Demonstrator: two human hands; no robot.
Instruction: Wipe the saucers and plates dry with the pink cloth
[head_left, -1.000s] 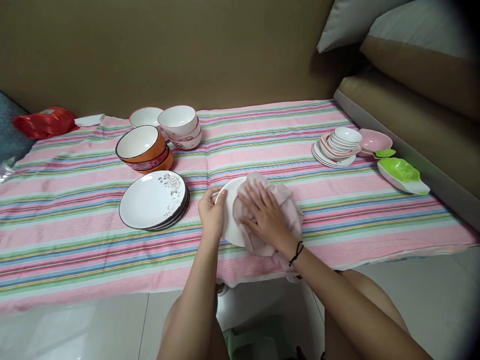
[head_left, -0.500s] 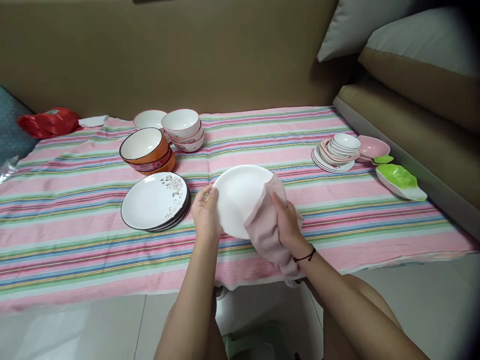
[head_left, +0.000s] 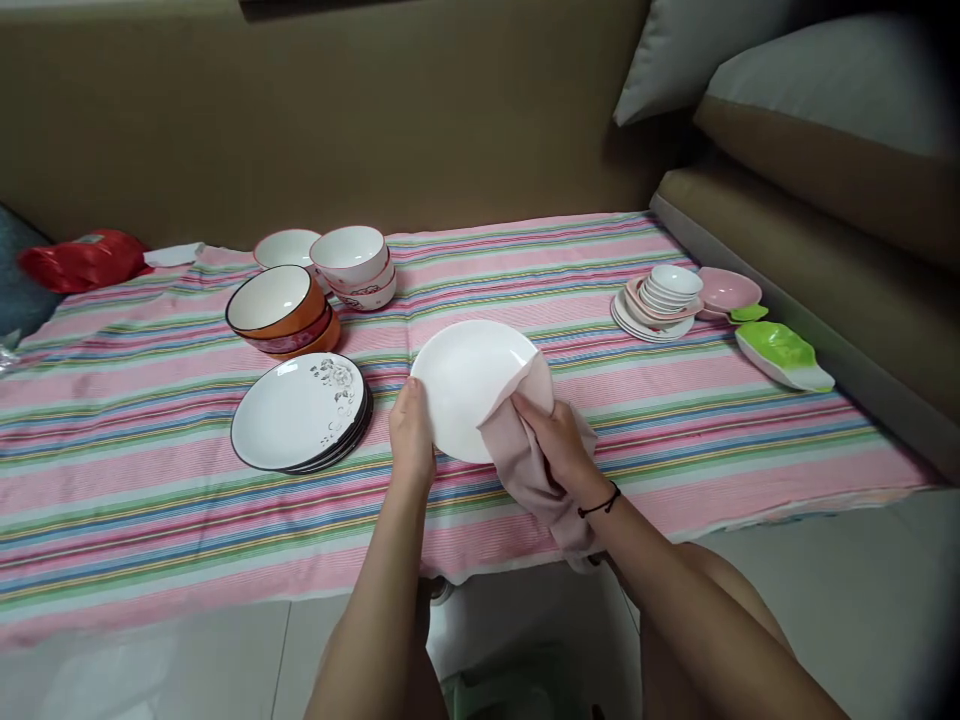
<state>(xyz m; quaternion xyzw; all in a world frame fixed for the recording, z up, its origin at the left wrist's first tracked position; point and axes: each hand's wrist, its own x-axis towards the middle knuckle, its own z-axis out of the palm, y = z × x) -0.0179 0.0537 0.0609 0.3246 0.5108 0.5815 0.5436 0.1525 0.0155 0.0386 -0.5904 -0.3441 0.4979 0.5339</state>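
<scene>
A white plate (head_left: 461, 385) is held up above the striped cloth, its face towards me. My left hand (head_left: 412, 425) grips its left rim, thumb at the edge and the other fingers mostly hidden behind. On the right side, my right hand (head_left: 553, 438) is closed on a pink cloth (head_left: 517, 455) and presses it against the plate's lower right edge. The cloth hangs down below the hand. Left of the plate lies a stack of dark-rimmed plates (head_left: 289, 415), the top one with a grey flower pattern.
Behind that stack stand orange bowls (head_left: 274, 310) and white bowls (head_left: 352, 260). At right are small white bowls (head_left: 671, 290) on saucers, a pink dish (head_left: 727, 290) and a green leaf-shaped dish (head_left: 784, 355). A red bag (head_left: 86, 262) lies far left. The striped cloth's (head_left: 187, 540) front edge overhangs the tiled floor.
The plate has tilted a little and shifted slightly left and up in view. My right hand with the cloth has moved slightly down and left along the plate's right side.
</scene>
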